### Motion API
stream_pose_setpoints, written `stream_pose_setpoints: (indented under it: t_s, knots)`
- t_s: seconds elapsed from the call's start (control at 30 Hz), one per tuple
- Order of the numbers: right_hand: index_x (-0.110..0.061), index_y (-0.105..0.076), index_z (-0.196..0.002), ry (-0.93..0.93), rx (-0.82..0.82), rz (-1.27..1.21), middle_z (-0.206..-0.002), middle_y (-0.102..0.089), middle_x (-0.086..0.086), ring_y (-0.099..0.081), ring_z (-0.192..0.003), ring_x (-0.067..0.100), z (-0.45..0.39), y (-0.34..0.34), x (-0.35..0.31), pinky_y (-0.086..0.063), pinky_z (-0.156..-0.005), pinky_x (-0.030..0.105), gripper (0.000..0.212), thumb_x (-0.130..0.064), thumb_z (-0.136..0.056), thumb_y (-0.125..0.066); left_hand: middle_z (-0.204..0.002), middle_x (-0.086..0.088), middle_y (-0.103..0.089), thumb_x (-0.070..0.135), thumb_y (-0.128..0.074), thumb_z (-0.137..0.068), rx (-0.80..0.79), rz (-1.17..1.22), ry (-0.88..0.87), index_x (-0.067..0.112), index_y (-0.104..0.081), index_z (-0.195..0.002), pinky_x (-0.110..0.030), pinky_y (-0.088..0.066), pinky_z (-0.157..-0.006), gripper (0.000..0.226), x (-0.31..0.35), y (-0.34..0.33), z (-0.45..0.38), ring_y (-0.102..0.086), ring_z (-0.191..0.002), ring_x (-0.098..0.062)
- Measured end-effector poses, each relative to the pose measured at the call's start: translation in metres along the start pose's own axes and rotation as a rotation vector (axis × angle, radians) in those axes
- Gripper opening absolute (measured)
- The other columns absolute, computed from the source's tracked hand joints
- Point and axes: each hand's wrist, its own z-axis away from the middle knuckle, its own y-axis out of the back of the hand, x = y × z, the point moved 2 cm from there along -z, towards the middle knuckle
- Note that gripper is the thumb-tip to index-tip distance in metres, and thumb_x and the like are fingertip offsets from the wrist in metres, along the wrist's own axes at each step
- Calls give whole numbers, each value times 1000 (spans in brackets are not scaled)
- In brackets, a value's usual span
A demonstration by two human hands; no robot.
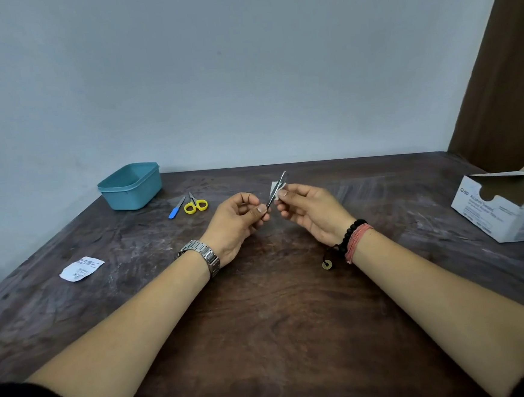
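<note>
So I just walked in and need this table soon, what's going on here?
A person seems to be wiping metal tweezers. The left hand pinches their lower end above the table, while the right hand presses a small white pad against them with its fingers. A torn wrapper lies to the left. Yellow scissors, a blue-handled tool and a teal tub sit farther back, and an open white box stands at the right.

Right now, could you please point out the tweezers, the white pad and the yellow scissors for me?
tweezers point(275, 190): head view, mid-shaft of the metal arms.
white pad point(273, 185): head view, bare upper-left corner beside the tweezers.
yellow scissors point(195, 205): head view, where the two yellow loops meet.
</note>
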Motion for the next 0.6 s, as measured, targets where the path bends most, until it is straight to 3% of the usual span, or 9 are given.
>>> stream_pose_setpoints:
  t_s: [0.3,0.6]
  knots:
    - [-4,-66,-94,54,-1,-45,-77,-66,3,-60,-72,10,-3,0,-6,-54,-68,17,20,10,-89,-53,-71,-2,-69,-6,-55,-90,7,63,47,12,-52,-83,-15,-51,-60,19,0,1,-1,-64,-61,-7]
    - [0,-65,-100,91,-17,-51,-79,-65,1,-59,-73,7,-5,3,-6,-53,-68,15,14,2,-91,-54,-71,-3,-69,-6,-54,-91,-8,61,62,12,-52,-83,-14,-51,-58,19,2,1,1,-64,-61,-7]
